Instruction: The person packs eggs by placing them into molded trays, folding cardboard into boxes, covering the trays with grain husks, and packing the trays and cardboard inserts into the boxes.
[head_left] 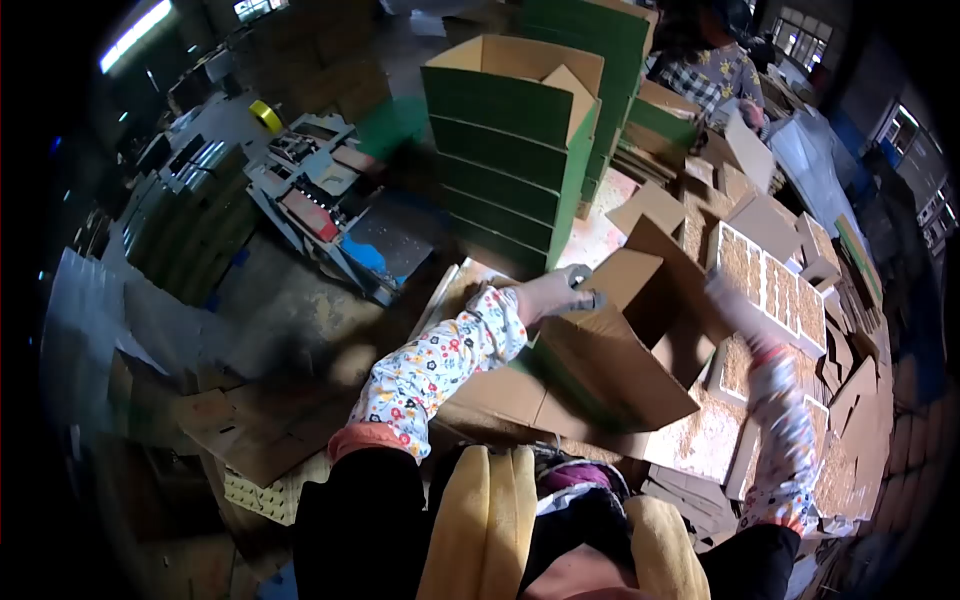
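Note:
An open cardboard box [610, 365], brown with a green side, lies tilted on the work table in front of me, its flaps spread. My left hand [555, 297], in a glove with dark fingertips, is at the box's upper left edge, thumb and fingers bent around the flap. To the right of the box, my right hand [732, 305] is blurred by motion, near the box's right flap and above the white trays [768, 285] of brown pieces. Its fingers cannot be made out. Flowered sleeves cover both forearms.
Green boxes [500, 155] stand stacked at the back of the table. A co-worker [715, 75] is at the far right back. A machine [320, 205] with yellow tape [265, 117] stands to the left. Cardboard sheets [245, 425] lie at the lower left, cardboard pieces [860, 430] at the right.

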